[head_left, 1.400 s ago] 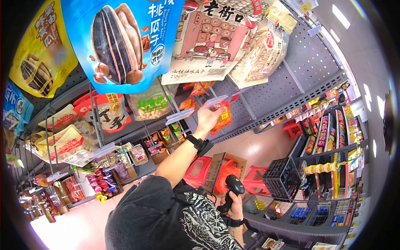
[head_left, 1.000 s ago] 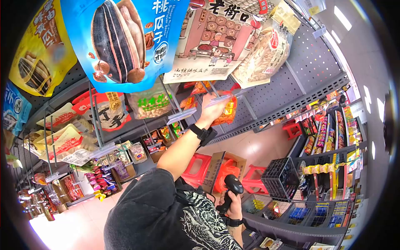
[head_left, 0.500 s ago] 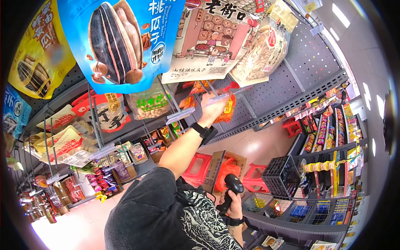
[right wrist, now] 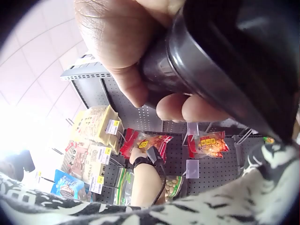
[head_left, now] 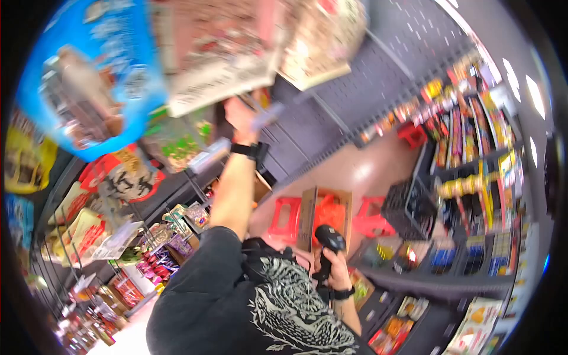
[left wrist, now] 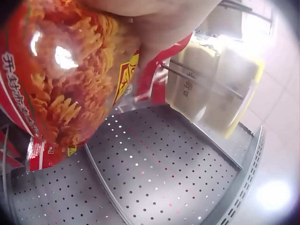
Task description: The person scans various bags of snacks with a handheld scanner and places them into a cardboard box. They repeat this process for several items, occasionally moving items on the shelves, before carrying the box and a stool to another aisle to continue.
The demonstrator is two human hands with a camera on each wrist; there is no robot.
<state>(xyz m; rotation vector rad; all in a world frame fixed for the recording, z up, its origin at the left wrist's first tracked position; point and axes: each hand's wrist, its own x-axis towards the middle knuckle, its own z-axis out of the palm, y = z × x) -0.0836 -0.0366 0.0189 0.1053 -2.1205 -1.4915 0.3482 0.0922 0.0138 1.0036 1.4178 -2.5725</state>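
In the head view my left hand (head_left: 239, 115) reaches up to the pegboard display, beside a hook's clear price holder (head_left: 268, 116). The left wrist view shows a red and clear bag of orange crunchy snacks (left wrist: 70, 89) close up, with this hand at its upper edge; the fingertips are hidden. The right wrist view also shows the hand gripping the snack bag (right wrist: 154, 141). Lower down, at chest height, my right hand (head_left: 338, 269) grips a black handheld barcode scanner (head_left: 329, 238) by its handle, fingers curled round it.
Above the left arm hang a blue sunflower seed bag (head_left: 94, 89), a pink and white bag (head_left: 222, 53) and a cream bag (head_left: 322, 44). A cardboard box (head_left: 307, 219), red stools (head_left: 285, 216) and a black crate (head_left: 409, 207) stand on the floor. Stocked shelves (head_left: 467, 148) line the right.
The head view has swung and blurred, so the hanging bags and left hand sit further left. The orange bag right of that hand is now mostly out of sight. The right hand keeps the scanner.
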